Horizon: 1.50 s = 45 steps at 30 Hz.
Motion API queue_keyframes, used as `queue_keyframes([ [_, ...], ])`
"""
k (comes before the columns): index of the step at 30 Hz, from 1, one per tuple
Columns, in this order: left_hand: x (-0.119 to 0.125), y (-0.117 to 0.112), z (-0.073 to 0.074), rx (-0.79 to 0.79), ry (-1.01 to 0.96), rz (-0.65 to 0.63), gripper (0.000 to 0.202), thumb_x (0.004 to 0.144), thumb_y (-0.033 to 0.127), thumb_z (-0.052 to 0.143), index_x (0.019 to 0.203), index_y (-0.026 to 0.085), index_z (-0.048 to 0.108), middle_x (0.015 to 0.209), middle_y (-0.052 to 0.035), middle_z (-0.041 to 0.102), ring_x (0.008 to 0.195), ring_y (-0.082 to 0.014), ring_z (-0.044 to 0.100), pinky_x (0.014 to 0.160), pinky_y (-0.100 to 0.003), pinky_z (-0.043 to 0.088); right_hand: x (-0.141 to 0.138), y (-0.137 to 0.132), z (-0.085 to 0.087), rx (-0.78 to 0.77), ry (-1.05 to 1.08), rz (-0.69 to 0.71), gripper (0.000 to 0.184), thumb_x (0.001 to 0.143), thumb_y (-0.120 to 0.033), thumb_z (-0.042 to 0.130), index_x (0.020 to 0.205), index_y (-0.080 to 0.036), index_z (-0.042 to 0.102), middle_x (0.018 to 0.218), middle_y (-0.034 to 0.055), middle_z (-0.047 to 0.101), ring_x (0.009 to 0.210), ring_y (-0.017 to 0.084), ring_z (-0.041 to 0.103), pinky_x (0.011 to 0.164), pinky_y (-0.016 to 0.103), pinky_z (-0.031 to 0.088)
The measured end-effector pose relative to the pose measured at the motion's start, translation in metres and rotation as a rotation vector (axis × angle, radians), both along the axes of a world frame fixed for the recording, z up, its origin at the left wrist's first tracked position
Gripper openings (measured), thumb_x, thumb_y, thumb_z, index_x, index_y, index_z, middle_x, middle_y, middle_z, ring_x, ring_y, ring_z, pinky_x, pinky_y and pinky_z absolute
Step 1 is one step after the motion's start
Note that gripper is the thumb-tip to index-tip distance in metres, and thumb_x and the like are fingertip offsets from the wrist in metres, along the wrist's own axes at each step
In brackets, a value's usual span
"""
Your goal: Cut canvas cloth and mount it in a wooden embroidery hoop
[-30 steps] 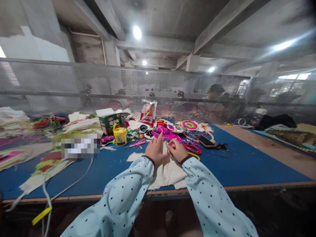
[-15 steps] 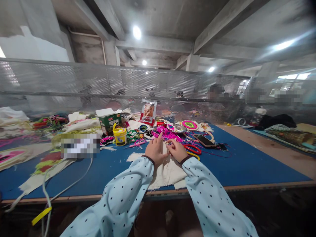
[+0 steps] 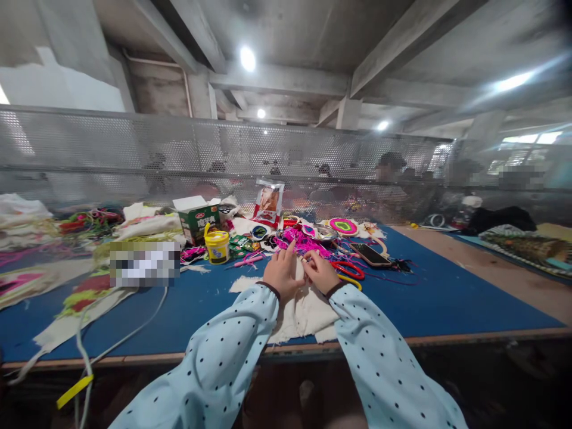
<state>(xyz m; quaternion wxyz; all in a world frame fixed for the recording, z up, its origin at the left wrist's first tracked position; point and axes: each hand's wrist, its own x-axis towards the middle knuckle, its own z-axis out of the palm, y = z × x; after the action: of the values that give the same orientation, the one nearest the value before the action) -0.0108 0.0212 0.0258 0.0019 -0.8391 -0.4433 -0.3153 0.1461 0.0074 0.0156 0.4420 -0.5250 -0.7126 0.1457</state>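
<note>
A cream-coloured cloth (image 3: 300,313) with frayed edges lies folded on the table in front of me, reaching to its front edge. On the upper left part of it rests my left hand (image 3: 282,274), fingers stretched forward and the thumb apart. My right hand (image 3: 320,271) is close beside it, its fingers curled and pinched together at the cloth between the hands. Any small item within that pinch is too small to tell. Just beyond the fingertips is a heap of bright pink yarn (image 3: 299,238). Red-handled scissors (image 3: 351,270) lie to the right of my right hand.
A yellow tub (image 3: 217,247) and a green box (image 3: 196,221) stand to the left. A phone (image 3: 370,255) lies at right on the blue tabletop (image 3: 429,298). Cloth and yarn piles cover the left side. A perforated metal screen (image 3: 179,149) runs behind, with people beyond it.
My right hand has shifted very slightly at the cloth, its fingers still pinched. The left hand, cloth and surrounding things look nearly the same.
</note>
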Motion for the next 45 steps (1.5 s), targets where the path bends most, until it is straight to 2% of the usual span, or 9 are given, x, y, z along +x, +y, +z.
queue_keyframes([
  [4,0.0005,-0.0006,0.0008,0.012,0.004,-0.017,0.100,0.059,0.039,0.067,0.142,0.022,0.014,0.115,-0.0083,0.049,0.102,-0.0286,0.046,0.089,-0.038,0.037,-0.0014,-0.0018,0.0022,-0.039,0.085,0.064,0.017,0.087,-0.038,0.041,0.084,-0.023,0.047,0.054,-0.0037,0.056,0.042,0.013,0.052,0.045,0.025,0.037],
  [7,0.0006,-0.0010,0.0011,0.027,0.034,-0.031,0.101,0.058,0.039,0.069,0.142,0.023,0.015,0.113,-0.0078,0.049,0.100,-0.0282,0.045,0.089,-0.038,0.037,-0.0020,-0.0013,0.0028,-0.024,0.128,0.082,0.017,0.087,-0.037,0.041,0.079,-0.022,0.044,0.050,-0.0056,0.050,0.042,0.012,0.049,0.045,0.024,0.036],
  [11,-0.0004,-0.0019,0.0015,0.069,0.082,-0.059,0.093,0.060,0.042,0.067,0.140,0.028,0.022,0.105,-0.0067,0.048,0.096,-0.0266,0.045,0.086,-0.037,0.039,-0.0015,0.0021,0.0007,0.006,0.165,0.094,0.016,0.085,-0.033,0.043,0.074,-0.022,0.041,0.047,-0.0072,0.043,0.041,0.011,0.043,0.044,0.023,0.033],
  [17,-0.0011,-0.0013,0.0017,0.044,0.106,0.004,0.081,0.062,0.045,0.067,0.134,0.032,0.034,0.109,-0.0071,0.045,0.095,-0.0266,0.046,0.083,-0.036,0.041,-0.0020,0.0036,-0.0004,-0.065,0.270,0.170,0.015,0.085,-0.036,0.044,0.080,-0.022,0.045,0.051,-0.0061,0.045,0.041,0.010,0.043,0.041,0.023,0.034],
  [24,0.0002,-0.0014,0.0013,0.037,0.105,0.038,0.077,0.063,0.048,0.064,0.132,0.029,0.036,0.113,-0.0078,0.044,0.097,-0.0273,0.046,0.083,-0.036,0.041,-0.0021,0.0037,0.0008,-0.017,0.254,0.141,0.016,0.082,-0.037,0.050,0.081,-0.021,0.049,0.058,-0.0036,0.049,0.049,0.012,0.049,0.045,0.024,0.041],
  [29,-0.0008,-0.0008,0.0010,0.041,0.106,0.034,0.077,0.064,0.049,0.063,0.133,0.029,0.035,0.115,-0.0082,0.044,0.099,-0.0273,0.045,0.085,-0.036,0.040,-0.0031,0.0037,0.0009,-0.043,0.317,0.117,0.020,0.079,-0.040,0.055,0.079,-0.022,0.046,0.055,-0.0048,0.048,0.045,0.012,0.049,0.043,0.024,0.041],
  [37,-0.0012,-0.0002,0.0015,0.042,0.105,0.024,0.079,0.063,0.045,0.064,0.134,0.030,0.033,0.113,-0.0071,0.044,0.098,-0.0261,0.045,0.086,-0.035,0.040,-0.0015,0.0014,0.0024,-0.081,0.268,0.114,0.027,0.086,-0.045,0.042,0.074,-0.021,0.048,0.054,-0.0023,0.053,0.040,0.012,0.050,0.040,0.024,0.039],
  [42,-0.0011,-0.0005,0.0018,0.057,0.097,0.014,0.080,0.063,0.047,0.064,0.134,0.029,0.033,0.112,-0.0077,0.044,0.098,-0.0271,0.045,0.086,-0.037,0.040,-0.0025,0.0007,0.0019,-0.070,0.273,0.109,0.024,0.082,-0.047,0.049,0.077,-0.023,0.047,0.050,-0.0041,0.051,0.040,0.013,0.050,0.039,0.025,0.039],
  [45,-0.0011,-0.0001,0.0017,0.059,0.101,-0.009,0.080,0.063,0.047,0.064,0.134,0.029,0.033,0.112,-0.0079,0.045,0.099,-0.0278,0.045,0.086,-0.038,0.040,-0.0009,0.0022,0.0010,-0.065,0.223,0.081,0.028,0.084,-0.048,0.045,0.073,-0.022,0.047,0.051,-0.0028,0.053,0.039,0.013,0.050,0.040,0.026,0.039],
])
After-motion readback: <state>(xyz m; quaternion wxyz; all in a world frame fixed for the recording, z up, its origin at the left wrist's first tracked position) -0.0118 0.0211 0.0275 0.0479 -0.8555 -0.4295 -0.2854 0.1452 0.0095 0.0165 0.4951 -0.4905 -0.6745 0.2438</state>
